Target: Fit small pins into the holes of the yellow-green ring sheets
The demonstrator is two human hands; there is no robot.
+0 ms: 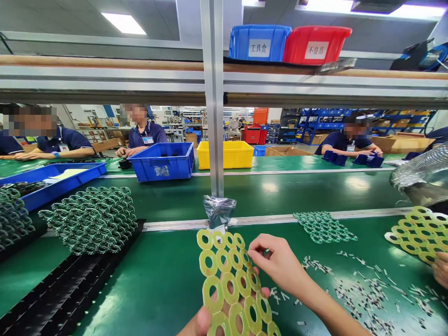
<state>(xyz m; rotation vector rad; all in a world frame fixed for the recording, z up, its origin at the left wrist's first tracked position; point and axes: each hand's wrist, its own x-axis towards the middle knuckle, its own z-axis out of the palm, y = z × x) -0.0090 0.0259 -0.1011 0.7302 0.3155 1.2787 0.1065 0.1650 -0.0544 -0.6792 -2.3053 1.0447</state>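
Observation:
A yellow-green panel of joined ring-shaped circuit boards (224,282) is tilted up in front of me. My left hand (200,322) grips it from below, thumb on the near left edge and fingers behind, partly visible through the rings. At the panel's upper right edge is my right hand (276,259), thumb and forefinger pinched together against a ring. Whatever sits between those fingertips is too small to make out. Many small loose components (364,298) with clear and dark parts lie scattered on the green table to the right.
A rack of green ring boards (94,219) stands left on black slotted strips (63,289). A green board panel (325,226) lies right. A co-worker's hand (441,269) is beside another yellow panel (415,233). A metal post (213,116) rises ahead, near a silvery bag (220,210).

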